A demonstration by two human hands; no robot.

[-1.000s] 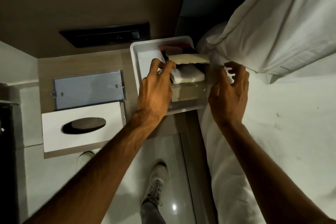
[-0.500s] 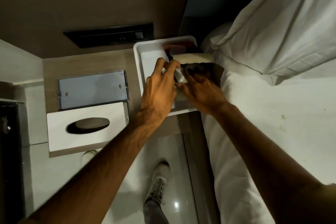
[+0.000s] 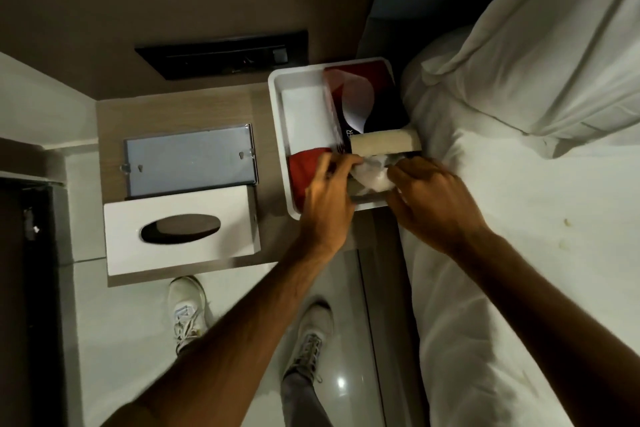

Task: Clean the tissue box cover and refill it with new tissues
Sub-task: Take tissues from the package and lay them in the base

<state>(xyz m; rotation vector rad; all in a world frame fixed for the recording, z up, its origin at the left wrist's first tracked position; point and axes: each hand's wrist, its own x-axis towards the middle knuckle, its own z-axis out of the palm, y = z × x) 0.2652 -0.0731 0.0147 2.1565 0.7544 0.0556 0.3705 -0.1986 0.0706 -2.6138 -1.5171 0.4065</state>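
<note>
Inside tray — both hands pinch tissues.

My bench is pale wood grain, matt. The tissue box cover on it looks like smooth white plastic, and the plate behind it is clear, glossy acrylic. The tray is smooth white plastic. The tissues under my hands are soft, crinkled paper. The bed sheet is wrinkled white cloth; the floor shines glossy.
</note>
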